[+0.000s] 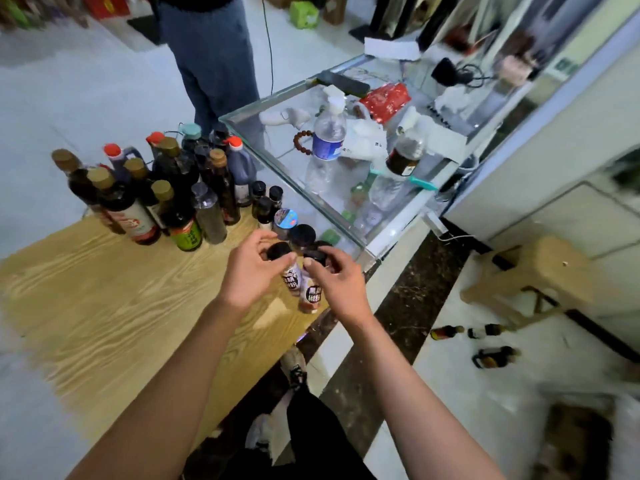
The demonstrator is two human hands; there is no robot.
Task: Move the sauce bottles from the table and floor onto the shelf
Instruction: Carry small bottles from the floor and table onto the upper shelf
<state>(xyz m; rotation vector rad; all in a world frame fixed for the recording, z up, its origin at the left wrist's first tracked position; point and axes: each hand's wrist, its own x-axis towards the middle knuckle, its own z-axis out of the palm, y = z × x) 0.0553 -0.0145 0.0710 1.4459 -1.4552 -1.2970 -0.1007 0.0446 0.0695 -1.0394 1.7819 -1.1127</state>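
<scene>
Now picking up: left hand [254, 271] and right hand [337, 277] each pinch a small black-capped jar [290, 271] by the table [104, 289] right edge. Next, I judge: lift both clear, carry to shelf.

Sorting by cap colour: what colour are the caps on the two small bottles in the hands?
Black, on both small bottles, seen in the head view.

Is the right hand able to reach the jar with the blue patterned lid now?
Probably yes. The jar with the blue lid stands just beyond the right hand, nothing between them, but that hand already grips a small black-capped bottle.
</scene>
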